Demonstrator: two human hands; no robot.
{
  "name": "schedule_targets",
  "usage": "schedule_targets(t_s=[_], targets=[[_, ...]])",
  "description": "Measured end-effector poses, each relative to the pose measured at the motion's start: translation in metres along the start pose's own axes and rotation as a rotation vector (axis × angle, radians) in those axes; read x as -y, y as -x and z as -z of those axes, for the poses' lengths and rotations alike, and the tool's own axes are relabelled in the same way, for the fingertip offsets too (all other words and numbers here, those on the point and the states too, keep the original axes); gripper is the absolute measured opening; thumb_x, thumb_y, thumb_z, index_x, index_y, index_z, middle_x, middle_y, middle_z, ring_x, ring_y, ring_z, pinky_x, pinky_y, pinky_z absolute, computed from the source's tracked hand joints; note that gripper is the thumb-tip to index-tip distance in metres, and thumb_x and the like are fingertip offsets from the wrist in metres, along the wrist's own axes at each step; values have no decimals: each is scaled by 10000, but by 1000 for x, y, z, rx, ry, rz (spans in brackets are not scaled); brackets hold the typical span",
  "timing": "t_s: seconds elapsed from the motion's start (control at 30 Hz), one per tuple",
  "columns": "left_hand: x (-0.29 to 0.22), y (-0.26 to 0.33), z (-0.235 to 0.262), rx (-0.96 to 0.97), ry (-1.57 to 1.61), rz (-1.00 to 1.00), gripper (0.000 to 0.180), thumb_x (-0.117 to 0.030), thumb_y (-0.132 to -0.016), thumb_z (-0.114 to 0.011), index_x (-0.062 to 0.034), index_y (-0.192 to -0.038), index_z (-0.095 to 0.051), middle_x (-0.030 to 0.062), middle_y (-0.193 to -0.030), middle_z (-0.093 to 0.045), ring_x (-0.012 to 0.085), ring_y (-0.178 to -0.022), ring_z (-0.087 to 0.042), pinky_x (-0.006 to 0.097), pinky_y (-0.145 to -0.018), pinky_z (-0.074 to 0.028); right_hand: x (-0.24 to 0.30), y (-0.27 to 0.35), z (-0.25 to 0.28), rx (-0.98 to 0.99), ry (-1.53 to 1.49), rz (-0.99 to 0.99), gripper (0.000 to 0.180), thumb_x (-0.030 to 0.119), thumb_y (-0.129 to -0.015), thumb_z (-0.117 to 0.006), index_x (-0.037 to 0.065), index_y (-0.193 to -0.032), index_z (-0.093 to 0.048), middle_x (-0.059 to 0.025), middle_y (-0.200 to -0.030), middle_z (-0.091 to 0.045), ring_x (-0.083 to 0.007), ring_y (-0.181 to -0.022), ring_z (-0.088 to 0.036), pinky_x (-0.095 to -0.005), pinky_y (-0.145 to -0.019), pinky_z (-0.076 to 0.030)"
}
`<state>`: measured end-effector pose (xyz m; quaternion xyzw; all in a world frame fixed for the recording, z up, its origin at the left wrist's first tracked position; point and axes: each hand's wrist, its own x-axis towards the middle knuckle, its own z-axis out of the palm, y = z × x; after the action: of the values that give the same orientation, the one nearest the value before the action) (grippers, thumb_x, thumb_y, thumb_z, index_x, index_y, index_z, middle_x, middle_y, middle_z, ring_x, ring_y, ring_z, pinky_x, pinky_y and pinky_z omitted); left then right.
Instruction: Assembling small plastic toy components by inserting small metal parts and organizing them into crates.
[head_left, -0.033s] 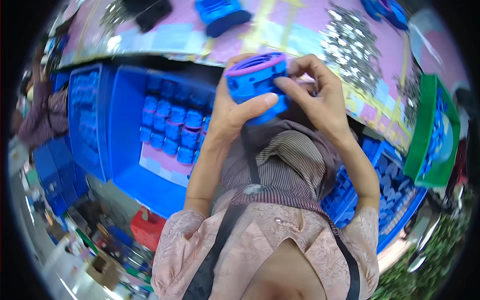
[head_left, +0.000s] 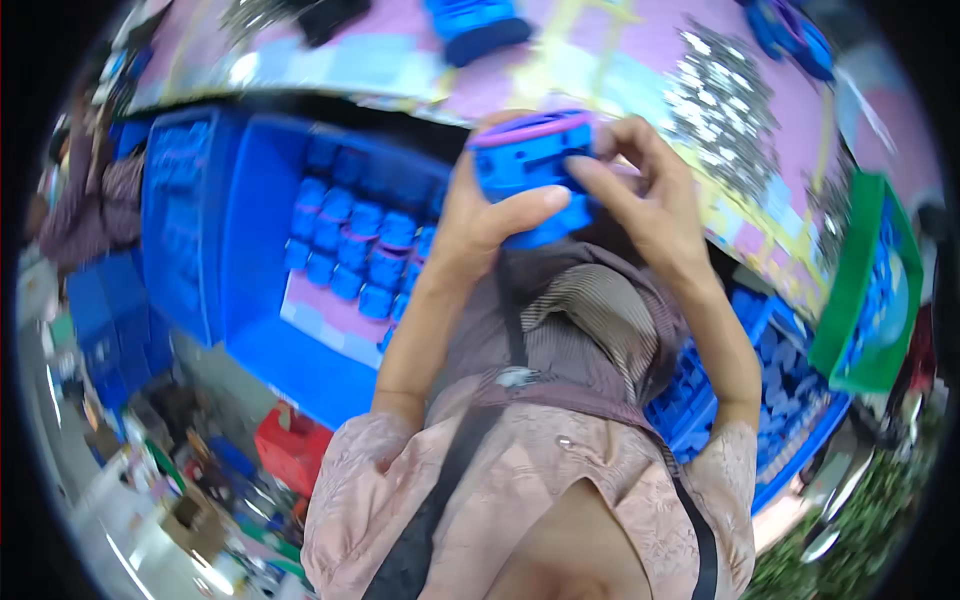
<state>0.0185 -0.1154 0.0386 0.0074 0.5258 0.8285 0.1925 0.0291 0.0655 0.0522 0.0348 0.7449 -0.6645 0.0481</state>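
Both my hands hold a blue plastic housing with a purple rim point(head_left: 530, 165) up in front of my chest, at the table edge. My left hand point(head_left: 480, 220) grips its left side, thumb laid across the front face. My right hand point(head_left: 650, 200) holds the right side, with fingers curled over the top and the index finger pressing on the front. Down to my left, a blue crate point(head_left: 250, 260) holds rows of similar blue housings point(head_left: 350, 250).
A pink table top carries a pile of small metal parts point(head_left: 720, 110) and another blue piece point(head_left: 480, 25). To the right are a green tray point(head_left: 850, 290) and a second blue crate point(head_left: 790, 400). A red box point(head_left: 290, 445) sits on the floor. Another person point(head_left: 90, 200) is at far left.
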Motion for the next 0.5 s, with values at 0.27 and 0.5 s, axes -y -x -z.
schedule_targets(t_s=[0.27,0.5], targets=[[7,67,189,-859,475,-166,451,-271,-806,-713,-19,-1158,-585,152,-1036,-674,312,-939,-668,476,-770,-578,-14,4,-46,100,119,-6,110,154,-946,-646,76,-1021,-624,80,-758,-529,29,-539,-339,-164,-468,-219],[121,248,529,-1276,779,-400,403,-169,-822,-727,-44,-1168,-564,130,-1172,-629,274,-1020,-638,422,-867,-565,-46,11,-99,330,78,-265,98,161,-953,-644,69,-927,-620,103,-733,-492,32,-566,-352,-150,-484,-245]])
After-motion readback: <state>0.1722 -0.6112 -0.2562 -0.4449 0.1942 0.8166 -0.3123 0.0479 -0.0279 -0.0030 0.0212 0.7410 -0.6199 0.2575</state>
